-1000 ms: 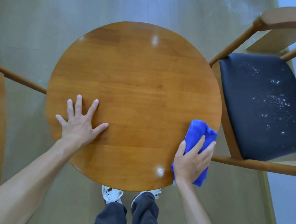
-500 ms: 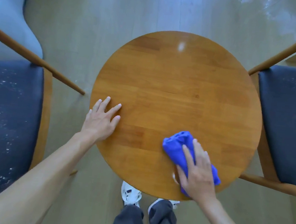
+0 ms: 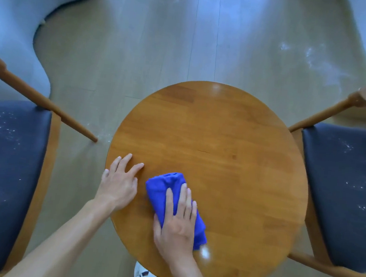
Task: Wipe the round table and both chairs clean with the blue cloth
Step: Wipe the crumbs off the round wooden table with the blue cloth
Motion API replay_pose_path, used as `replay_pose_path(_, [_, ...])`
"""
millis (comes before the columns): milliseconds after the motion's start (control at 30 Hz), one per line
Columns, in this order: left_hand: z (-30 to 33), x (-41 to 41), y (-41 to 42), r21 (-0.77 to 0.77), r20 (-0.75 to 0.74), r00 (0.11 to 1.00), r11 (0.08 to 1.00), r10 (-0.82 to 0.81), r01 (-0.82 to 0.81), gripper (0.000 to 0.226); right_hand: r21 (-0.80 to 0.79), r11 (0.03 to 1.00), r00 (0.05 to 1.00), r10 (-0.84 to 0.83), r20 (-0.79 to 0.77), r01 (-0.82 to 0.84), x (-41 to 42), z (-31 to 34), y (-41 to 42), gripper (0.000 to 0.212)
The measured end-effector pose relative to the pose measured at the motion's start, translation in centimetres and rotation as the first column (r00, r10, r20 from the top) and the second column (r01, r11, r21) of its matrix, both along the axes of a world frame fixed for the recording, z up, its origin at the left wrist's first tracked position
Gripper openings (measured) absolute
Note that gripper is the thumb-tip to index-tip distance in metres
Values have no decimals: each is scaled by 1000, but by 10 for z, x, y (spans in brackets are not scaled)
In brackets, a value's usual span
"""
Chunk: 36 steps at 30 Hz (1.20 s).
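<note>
1. The right hand (image 3: 177,225), fingers flat, presses the blue cloth (image 3: 167,195) onto the tabletop (image 3: 231,165); it has swept from the right edge to the near-left part.
2. The left hand (image 3: 118,184) stays open, bracing the rim.
3. Both chair seats (image 3: 7,166) remain speckled, unwiped.

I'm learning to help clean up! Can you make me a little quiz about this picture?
1. Which hand presses the blue cloth?
2. True or false: the left hand rests flat on the round table.
3. What shows on the seats of the left chair and the right chair: A white specks, B water, C leaves?

Key: 1 the right hand; 2 true; 3 A.
</note>
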<state>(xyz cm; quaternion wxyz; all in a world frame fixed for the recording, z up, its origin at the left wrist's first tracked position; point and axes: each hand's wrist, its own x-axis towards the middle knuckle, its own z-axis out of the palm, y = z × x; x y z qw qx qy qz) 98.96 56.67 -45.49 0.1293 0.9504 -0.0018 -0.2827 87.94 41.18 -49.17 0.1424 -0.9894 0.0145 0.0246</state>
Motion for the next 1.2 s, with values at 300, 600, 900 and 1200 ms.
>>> replay_pose_path(300, [-5, 49, -59, 171, 81, 987, 978, -138, 122, 96, -70, 930, 932, -357, 58, 360, 60, 12, -224, 54])
replay_pose_path(600, [-26, 70, -89, 234, -17, 996, 968, -87, 88, 114, 141, 581, 589, -808, -19, 802, 194, 12, -268, 64])
replay_pose_path(900, [-25, 64, -89, 281, -42, 995, 954, -93, 101, 116, 79, 971, 972, -217, -89, 225, 319, 1, -125, 66])
replay_pose_path(1200, [-25, 71, -94, 264, -18, 998, 963, -56, 59, 116, 57, 897, 899, 437, 33, -438, 333, -3, -102, 52])
